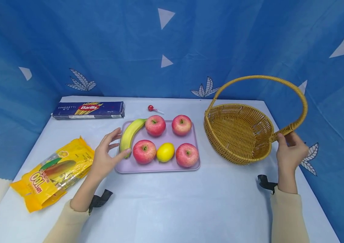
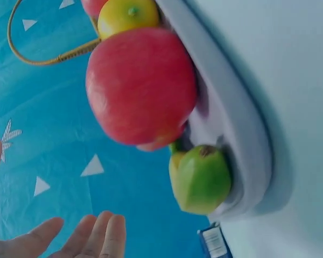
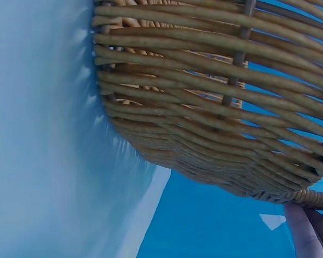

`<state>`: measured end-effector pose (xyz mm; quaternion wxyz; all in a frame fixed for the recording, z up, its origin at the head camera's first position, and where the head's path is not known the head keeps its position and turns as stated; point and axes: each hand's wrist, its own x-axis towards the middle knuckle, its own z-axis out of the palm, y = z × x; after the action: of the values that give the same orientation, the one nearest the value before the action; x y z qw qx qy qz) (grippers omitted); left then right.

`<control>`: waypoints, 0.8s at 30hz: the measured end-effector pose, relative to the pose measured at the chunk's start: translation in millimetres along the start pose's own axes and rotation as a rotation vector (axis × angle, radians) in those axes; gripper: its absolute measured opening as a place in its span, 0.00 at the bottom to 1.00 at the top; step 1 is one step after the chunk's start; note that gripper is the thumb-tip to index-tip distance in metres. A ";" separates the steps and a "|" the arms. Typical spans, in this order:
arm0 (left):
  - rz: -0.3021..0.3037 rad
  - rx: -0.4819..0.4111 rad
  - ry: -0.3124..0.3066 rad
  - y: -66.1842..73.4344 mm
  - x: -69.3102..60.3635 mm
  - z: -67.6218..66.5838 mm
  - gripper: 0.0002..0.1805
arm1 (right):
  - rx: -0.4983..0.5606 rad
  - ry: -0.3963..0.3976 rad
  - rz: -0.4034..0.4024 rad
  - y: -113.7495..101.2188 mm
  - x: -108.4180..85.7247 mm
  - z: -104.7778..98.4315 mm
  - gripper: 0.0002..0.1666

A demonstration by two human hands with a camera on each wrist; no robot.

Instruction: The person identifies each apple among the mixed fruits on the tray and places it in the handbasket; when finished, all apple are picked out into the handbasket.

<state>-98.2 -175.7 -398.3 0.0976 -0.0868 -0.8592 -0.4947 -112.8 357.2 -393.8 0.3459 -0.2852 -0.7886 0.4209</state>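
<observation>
A lilac tray bears a banana, several red apples and a yellow lemon. My left hand hovers at the tray's left side beside the banana, thumb and fingers spread with nothing between them. In the left wrist view, the fingertips stand apart from the banana's greenish end. To the right of the tray sits a wicker basket with a tall arched handle. My right hand pinches the handle's base at the basket's right rim; the right wrist view shows its fingers only partly.
A blue spaghetti box lies at the back left, and a red lollipop lies behind the tray. Left of my left forearm is a yellow snack bag. Blue cloth hangs along the table's back and sides.
</observation>
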 end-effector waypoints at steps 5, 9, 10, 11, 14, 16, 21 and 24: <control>-0.021 -0.056 -0.046 -1.9 -2.4 8.7 0.45 | -0.014 0.000 -0.002 0.7 0.5 0.5 0.17; -0.017 -0.047 -0.079 -7.0 -3.3 17.8 0.44 | -0.027 0.002 -0.008 2.2 -0.1 0.5 0.17; -0.022 -0.042 -0.087 -8.4 -3.5 20.1 0.44 | -0.032 0.004 -0.013 2.5 -0.4 0.5 0.17; -0.022 -0.035 -0.093 -9.7 -3.6 22.3 0.44 | -0.034 0.006 -0.018 2.8 -0.6 0.5 0.17; -0.034 -0.016 -0.115 -12.5 -3.9 27.5 0.43 | -0.040 0.010 -0.029 3.2 -0.6 0.8 0.17; -0.041 -0.004 -0.129 -13.3 -4.2 29.8 0.43 | -0.041 0.010 -0.033 3.1 -0.4 1.1 0.17; -0.044 0.002 -0.141 -12.5 -5.3 31.9 0.43 | -0.041 0.005 -0.024 2.9 -0.2 1.6 0.17; -0.038 0.023 -0.141 -13.0 -5.3 32.6 0.43 | -0.035 0.005 -0.020 3.0 -0.1 1.6 0.17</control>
<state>-98.9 -154.1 -426.5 0.0281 -0.1039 -0.8710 -0.4793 -113.4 357.9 -397.0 0.3472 -0.2843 -0.7978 0.4027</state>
